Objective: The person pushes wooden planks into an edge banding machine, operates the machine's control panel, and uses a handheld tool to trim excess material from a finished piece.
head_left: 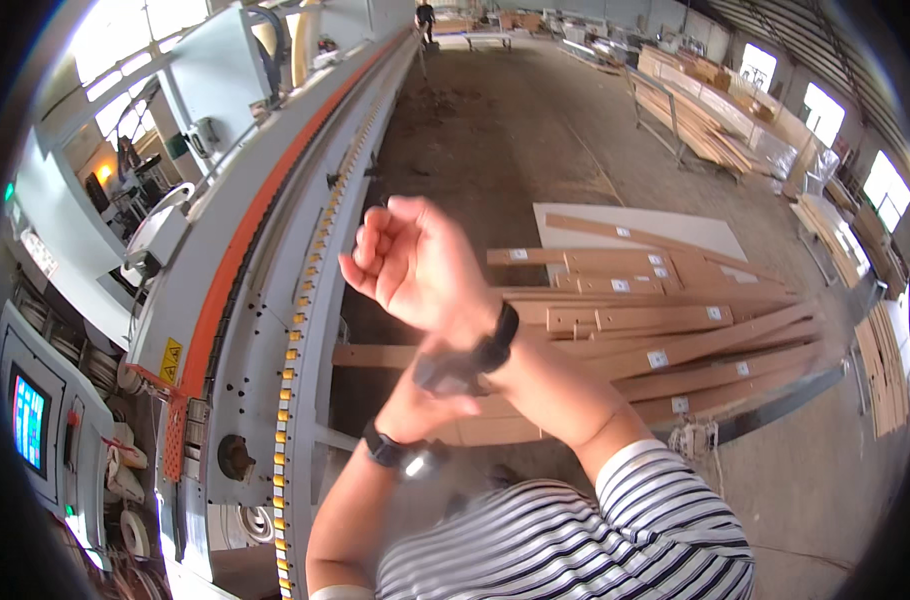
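Wrist Work

Right fingers point(369, 243) are curling half-open, empty; left fingers point(462, 405) are blurring, grip unclear. At their two o'clock, a black wristband point(499, 340) is hugging the right wrist point(471, 318), ideally held still. Boards point(655, 319) are lying beyond, three o'clock.

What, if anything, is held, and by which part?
The right hand holds nothing visible; the left hand is blurred near the right wrist, so its hold cannot be told.

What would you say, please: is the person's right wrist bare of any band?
No, a black band encircles it, at the base of the right hand.
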{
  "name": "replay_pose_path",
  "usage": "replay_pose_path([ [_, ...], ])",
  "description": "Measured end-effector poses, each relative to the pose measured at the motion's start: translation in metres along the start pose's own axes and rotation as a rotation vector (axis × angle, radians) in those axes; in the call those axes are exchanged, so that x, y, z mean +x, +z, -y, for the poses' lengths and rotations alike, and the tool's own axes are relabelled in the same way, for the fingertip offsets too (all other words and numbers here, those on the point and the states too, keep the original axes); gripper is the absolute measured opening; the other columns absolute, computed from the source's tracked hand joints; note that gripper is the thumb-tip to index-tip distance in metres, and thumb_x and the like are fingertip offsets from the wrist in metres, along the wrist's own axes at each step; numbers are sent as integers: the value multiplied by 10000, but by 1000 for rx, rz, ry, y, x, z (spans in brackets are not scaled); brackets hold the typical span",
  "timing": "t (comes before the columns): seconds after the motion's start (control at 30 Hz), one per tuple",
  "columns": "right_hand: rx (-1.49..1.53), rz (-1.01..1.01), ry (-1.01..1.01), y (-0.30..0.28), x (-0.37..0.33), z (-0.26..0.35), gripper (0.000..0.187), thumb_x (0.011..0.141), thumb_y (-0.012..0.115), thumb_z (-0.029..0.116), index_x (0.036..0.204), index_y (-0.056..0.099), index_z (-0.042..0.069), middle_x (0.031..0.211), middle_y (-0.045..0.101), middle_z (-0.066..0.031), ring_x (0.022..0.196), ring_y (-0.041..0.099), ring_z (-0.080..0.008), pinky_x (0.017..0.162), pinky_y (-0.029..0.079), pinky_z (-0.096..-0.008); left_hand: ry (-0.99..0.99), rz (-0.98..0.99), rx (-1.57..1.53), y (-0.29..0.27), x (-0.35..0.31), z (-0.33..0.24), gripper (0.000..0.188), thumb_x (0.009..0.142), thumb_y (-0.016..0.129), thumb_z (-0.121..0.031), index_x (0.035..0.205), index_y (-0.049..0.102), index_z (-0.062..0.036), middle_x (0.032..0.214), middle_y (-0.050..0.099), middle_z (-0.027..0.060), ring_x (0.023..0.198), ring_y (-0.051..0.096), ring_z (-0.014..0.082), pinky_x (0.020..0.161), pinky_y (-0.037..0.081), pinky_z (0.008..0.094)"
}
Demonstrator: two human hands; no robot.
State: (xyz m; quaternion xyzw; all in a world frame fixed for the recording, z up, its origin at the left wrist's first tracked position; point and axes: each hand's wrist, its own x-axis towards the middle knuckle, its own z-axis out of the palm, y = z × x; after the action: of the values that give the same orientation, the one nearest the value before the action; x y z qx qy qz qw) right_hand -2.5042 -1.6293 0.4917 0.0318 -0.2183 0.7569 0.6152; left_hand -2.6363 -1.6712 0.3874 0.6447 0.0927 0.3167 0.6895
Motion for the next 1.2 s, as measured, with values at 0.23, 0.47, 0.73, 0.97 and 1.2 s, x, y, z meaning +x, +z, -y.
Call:
replay_pose_path([
  [0.23,-2469,386,-1110,-23,-5,-26,117,863,653,163,837,569,85,738,600,-63,661,599,-252,655,484,-359,-108,-134,-14,7,-21,-10,337,950,665,-416,942,639,-79,656,416,-117,591,331,5,514,252,223],
  [0.47,-1843,6,87,-70,-47,-18,197,922,648,208,1001,671,28,895,729,-88,842,704,-166,759,541,-323,-161,6,-258,12,-57,62,557,964,629,-414,1342,481,-32,1243,582,104,1165,547,194,963,465,392],
  [0.73,-2423,-304,1613,-192,-224,153,883,554,906,263,1329,563,13,1235,656,-191,1148,628,-326,938,519,-412,-241,-637,86,-97,-150,52,390,1047,485,-283,1337,498,-22,1132,657,118,1016,618,173,904,485,323],
  [0.97,-2862,-370,971,-308,-357,180,313,836,579,108,1148,571,80,1196,593,-143,1171,560,-338,951,474,-459,-285,-1270,28,-124,-253,87,352,1029,512,-310,1250,561,-40,984,646,52,850,576,116,814,474,268],
  [1.2,-2686,133,821,-238,-225,114,604,610,781,458,1063,612,95,1044,584,-146,1026,601,-331,868,445,-490,-340,-1038,-39,-94,-184,116,376,1042,499,-297,1256,556,6,1086,681,101,1002,646,186,914,507,328],
])
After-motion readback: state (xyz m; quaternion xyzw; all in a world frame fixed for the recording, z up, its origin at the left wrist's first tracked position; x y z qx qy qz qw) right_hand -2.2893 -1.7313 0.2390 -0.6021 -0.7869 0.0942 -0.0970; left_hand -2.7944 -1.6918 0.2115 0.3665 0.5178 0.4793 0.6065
